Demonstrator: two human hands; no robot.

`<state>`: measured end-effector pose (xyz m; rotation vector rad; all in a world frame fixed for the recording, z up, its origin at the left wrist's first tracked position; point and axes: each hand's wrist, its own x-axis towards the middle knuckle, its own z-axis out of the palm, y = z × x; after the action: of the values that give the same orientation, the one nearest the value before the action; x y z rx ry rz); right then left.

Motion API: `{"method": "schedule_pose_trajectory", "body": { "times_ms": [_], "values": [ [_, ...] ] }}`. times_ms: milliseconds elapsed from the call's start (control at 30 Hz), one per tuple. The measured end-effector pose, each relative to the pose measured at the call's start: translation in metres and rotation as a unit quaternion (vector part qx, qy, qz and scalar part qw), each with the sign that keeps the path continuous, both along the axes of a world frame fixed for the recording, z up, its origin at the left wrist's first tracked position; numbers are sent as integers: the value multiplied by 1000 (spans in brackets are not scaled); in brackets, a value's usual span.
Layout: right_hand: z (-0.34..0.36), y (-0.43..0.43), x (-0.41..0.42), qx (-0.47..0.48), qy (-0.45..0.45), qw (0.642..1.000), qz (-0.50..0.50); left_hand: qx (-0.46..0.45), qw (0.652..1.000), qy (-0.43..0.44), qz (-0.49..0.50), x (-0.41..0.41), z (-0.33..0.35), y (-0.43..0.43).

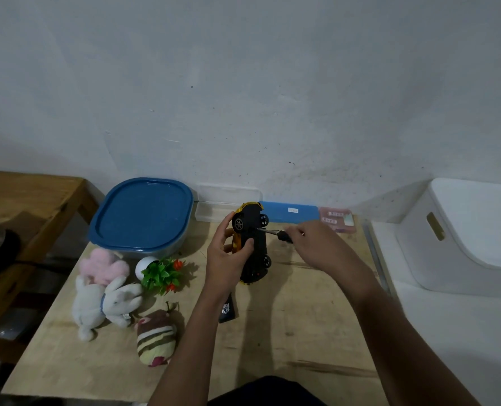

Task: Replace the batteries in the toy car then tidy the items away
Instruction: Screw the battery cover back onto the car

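A yellow toy car point(253, 244) stands on its end on the wooden table point(287, 317), its black underside turned to the right. My left hand point(224, 253) grips the car around its body from the left. My right hand point(313, 244) holds a screwdriver point(272, 232) by its dark handle, with the metal tip touching the underside near the upper wheels. A small black packet point(228, 310) lies on the table below the car, partly hidden by my left forearm.
A blue-lidded container point(142, 215) stands at the back left, with a clear box point(214, 210), a blue case point(291, 211) and a pink pack point(335, 218) along the wall. Plush toys point(105, 300) and a small fake plant point(161, 273) lie left. A white bin point(463, 230) stands right.
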<state>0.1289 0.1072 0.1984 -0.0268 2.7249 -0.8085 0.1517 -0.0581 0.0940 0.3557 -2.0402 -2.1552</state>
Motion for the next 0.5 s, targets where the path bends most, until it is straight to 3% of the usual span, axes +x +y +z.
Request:
{"method": "schedule_pose_trajectory", "body": {
  "times_ms": [100,267,500],
  "values": [
    [-6,2,7,-37,-64,997,15,1,1000,5,7,-1,3,-3],
    [3,11,-6,-16,-9,1000,5,-15,1000,4,-7,1,2,-1],
    [6,16,-4,-5,-67,996,52,-14,1000,3,-9,-1,2,0]
  ]
}}
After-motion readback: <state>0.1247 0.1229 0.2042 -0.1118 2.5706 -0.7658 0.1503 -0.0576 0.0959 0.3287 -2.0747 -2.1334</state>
